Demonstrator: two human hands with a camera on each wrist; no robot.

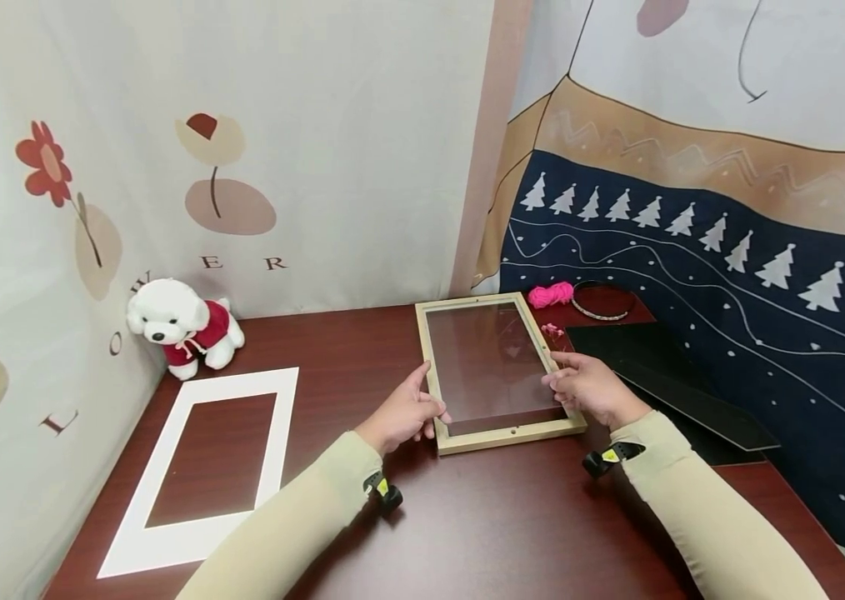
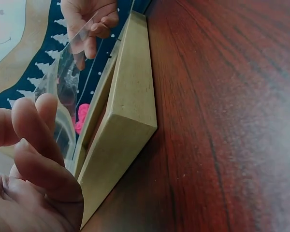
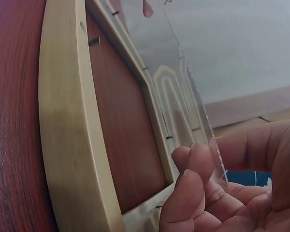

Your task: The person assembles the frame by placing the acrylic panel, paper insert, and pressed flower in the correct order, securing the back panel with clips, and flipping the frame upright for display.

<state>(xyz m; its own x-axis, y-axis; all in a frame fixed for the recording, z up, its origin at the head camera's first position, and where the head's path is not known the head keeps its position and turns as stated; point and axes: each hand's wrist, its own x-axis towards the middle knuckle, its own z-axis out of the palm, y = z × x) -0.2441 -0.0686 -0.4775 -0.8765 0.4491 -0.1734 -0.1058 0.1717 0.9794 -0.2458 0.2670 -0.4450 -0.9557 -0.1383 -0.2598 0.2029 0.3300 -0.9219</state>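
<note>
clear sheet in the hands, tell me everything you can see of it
The clear sheet is thin, rectangular and transparent, with glossy reflections; it could be plastic or glass. The left hand and right hand hold it by its opposite long edges. Its near end is raised over the pale wooden frame; whether the far end touches it is unclear.

Left fingers [image 2: 35,126] and right fingers [image 3: 183,195] bent

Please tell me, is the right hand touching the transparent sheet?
Touching. The right wrist view shows the right hand pinching the edge of the transparent sheet between its fingers.
</note>
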